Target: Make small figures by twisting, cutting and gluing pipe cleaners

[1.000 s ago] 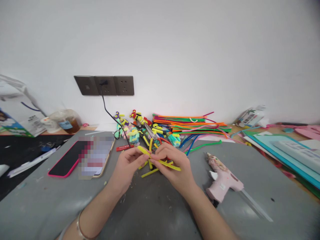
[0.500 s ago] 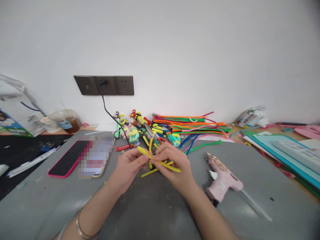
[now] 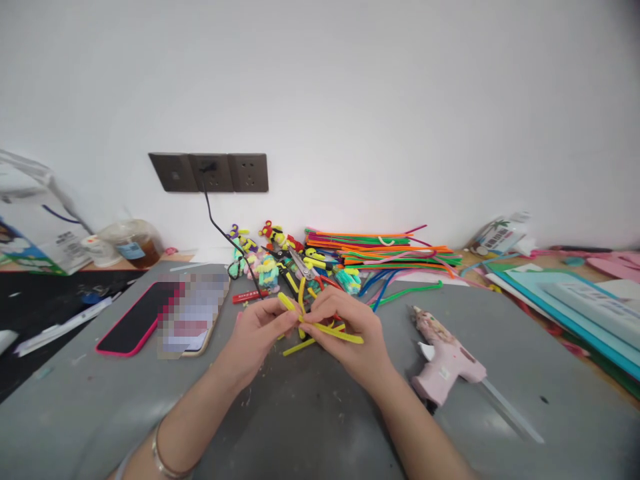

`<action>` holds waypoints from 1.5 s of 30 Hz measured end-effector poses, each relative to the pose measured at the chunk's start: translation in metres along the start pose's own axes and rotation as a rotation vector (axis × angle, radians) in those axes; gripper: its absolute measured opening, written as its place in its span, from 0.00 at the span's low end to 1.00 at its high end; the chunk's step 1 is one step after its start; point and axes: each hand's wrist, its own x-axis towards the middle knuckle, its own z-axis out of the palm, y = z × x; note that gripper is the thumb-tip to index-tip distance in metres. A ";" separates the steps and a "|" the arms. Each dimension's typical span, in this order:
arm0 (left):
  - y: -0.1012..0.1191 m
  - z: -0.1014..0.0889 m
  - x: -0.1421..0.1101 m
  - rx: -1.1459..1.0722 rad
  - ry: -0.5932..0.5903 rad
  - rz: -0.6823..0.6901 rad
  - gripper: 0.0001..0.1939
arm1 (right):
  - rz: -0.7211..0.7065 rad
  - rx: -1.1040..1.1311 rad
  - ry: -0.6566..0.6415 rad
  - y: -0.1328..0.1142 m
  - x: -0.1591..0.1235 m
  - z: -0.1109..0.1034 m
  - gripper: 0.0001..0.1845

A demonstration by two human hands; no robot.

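Note:
Yellow pipe cleaners (image 3: 344,333) are pinched between both hands over the middle of the table. My left hand (image 3: 263,333) is closed on them, with one yellow end poking up past its fingertips. My right hand (image 3: 347,327) is closed on the same piece, and a yellow length runs back under its fingers. Another strand stands up between the hands. The exact join is hidden by the fingertips. Beneath and just beyond lie a loose yellow strip (image 3: 299,347), scissors (image 3: 302,266) and pliers with yellow-and-black handles (image 3: 287,272).
Bundled coloured pipe cleaners (image 3: 395,255) and small fuzzy figures (image 3: 273,233) lie along the wall. A pink glue gun (image 3: 445,363) rests at right, its glue stick sticking out. Two phones (image 3: 135,320) lie at left. A black cord (image 3: 220,230) hangs from the wall socket (image 3: 209,173).
The fingertips have drawn slightly apart, and the yellow end at the left hand has tilted more upright. Both hands keep their pinch, and the things around them stay in place.

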 end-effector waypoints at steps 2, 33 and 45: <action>0.001 0.000 0.000 -0.013 -0.001 -0.009 0.20 | -0.007 0.012 -0.017 -0.001 0.001 -0.002 0.05; 0.001 -0.006 0.001 0.267 -0.218 -0.207 0.18 | 0.379 0.347 -0.286 0.004 0.005 -0.019 0.06; 0.002 -0.004 0.000 0.390 -0.288 -0.245 0.13 | 0.505 0.449 0.043 0.008 0.004 -0.019 0.11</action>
